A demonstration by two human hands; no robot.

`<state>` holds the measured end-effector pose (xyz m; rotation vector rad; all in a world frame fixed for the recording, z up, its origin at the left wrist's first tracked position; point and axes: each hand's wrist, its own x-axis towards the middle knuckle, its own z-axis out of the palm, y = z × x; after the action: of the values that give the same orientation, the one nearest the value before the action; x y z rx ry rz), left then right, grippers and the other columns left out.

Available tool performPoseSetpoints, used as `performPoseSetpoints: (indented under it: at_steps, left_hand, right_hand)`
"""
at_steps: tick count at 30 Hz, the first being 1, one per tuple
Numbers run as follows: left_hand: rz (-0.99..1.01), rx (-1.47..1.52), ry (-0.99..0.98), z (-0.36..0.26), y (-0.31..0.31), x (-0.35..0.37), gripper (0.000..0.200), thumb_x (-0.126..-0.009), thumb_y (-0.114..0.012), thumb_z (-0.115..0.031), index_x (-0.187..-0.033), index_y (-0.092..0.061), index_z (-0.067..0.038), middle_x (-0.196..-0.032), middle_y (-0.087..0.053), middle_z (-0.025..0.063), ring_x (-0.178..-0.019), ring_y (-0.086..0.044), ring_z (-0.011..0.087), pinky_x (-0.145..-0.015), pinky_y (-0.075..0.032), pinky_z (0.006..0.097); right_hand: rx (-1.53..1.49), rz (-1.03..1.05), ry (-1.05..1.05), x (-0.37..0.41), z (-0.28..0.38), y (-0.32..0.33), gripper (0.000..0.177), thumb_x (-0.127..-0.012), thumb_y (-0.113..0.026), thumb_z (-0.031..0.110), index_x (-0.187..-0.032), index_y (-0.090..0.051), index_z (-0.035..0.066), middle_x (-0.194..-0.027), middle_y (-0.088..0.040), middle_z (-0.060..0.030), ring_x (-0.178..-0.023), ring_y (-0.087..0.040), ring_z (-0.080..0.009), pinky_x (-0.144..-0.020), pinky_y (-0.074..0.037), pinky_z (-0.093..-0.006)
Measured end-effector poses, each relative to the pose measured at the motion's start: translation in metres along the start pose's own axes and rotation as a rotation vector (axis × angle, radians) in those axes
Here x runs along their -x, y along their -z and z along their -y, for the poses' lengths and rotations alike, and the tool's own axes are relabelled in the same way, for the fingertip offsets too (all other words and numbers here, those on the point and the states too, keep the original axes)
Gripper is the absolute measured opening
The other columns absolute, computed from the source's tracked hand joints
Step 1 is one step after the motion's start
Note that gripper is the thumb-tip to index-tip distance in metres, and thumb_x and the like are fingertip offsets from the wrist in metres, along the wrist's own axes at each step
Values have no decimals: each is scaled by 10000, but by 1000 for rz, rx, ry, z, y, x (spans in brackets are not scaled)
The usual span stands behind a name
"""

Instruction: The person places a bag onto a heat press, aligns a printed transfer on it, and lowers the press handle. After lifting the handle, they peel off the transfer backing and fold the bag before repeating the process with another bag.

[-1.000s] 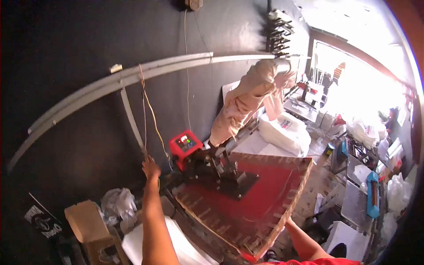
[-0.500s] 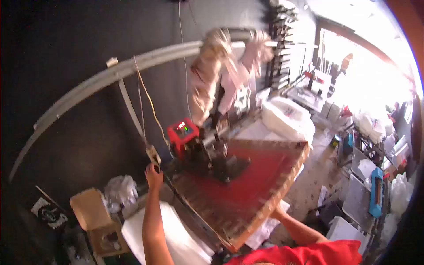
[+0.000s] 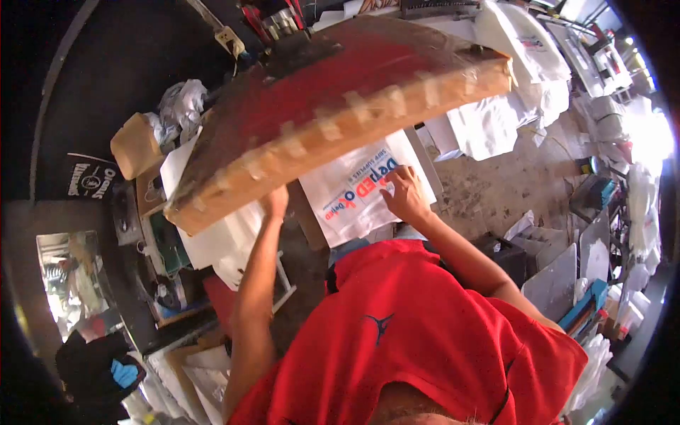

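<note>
A large panel (image 3: 326, 127) with a red, worn top and brown tape-wrapped edges slants across the view above my hands. Below its front edge lies a white sheet or bag (image 3: 347, 219) printed with blue and red lettering. On the right part of that print rests my right hand (image 3: 407, 197), fingers spread and nothing gripped. My left hand (image 3: 275, 202) is just under the panel's front edge, left of the printed piece. The panel hides its fingertips, so I cannot see whether it holds anything.
A power outlet (image 3: 229, 41) hangs near a red device (image 3: 273, 21) behind the panel. White bags (image 3: 489, 124) are draped at the right. An open cardboard box (image 3: 136, 145) and plastic bags stand at the left. Boards and stacked materials line the right side.
My view has tilted down. My left hand has left the hanging outlet and come under the panel's edge. My right hand has moved from the panel's edge onto the printed white piece.
</note>
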<state>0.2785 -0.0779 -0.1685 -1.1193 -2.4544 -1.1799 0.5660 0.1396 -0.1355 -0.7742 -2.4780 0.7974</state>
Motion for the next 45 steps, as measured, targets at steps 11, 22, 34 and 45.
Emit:
performPoseSetpoints:
  at_steps: [11, 22, 34, 45]
  left_hand:
    - [668, -440, -182, -106, -147, -86, 572, -964, -604, -238, -1508, -459, -134, -1605, -333, 193, -1470, -331, 381, -1208, -255, 466]
    - [581, -272, -139, -81, -157, -122, 444, -972, -625, -256, -1373, -582, -71, -1424, -543, 212, -1331, -511, 362, -1115, -384, 458]
    - [209, -137, -4, -112, -79, -86, 389, -970, -643, -262, -1290, -639, -40, -1299, -650, 205, -1233, -606, 345, -1047, -456, 446]
    - [42, 473, 587, -92, 42, 123, 145, -989, -640, -85, -1054, -681, 38, -1023, -730, 104, -963, -698, 149, -868, -536, 281]
  right_hand:
    - [21, 420, 428, 40, -24, 0, 252, -730, -658, 114, -979, -689, 85, -1045, -635, -90, -1091, -598, -296, -900, -516, -435]
    - [-35, 463, 236, 44, -17, -11, 78, -728, -624, 83, -794, -657, 59, -922, -676, -125, -976, -649, -333, -868, -558, -426]
    - [-38, 70, -127, -30, -25, 22, 444, -757, -834, 246, -1085, -636, 22, -1065, -615, -195, -1057, -594, -377, -939, -485, -432]
    - [-261, 252, -355, -73, -44, 1, 479, -679, -909, 250, -1071, -733, 39, -832, -753, -141, -745, -735, -223, -685, -583, -367]
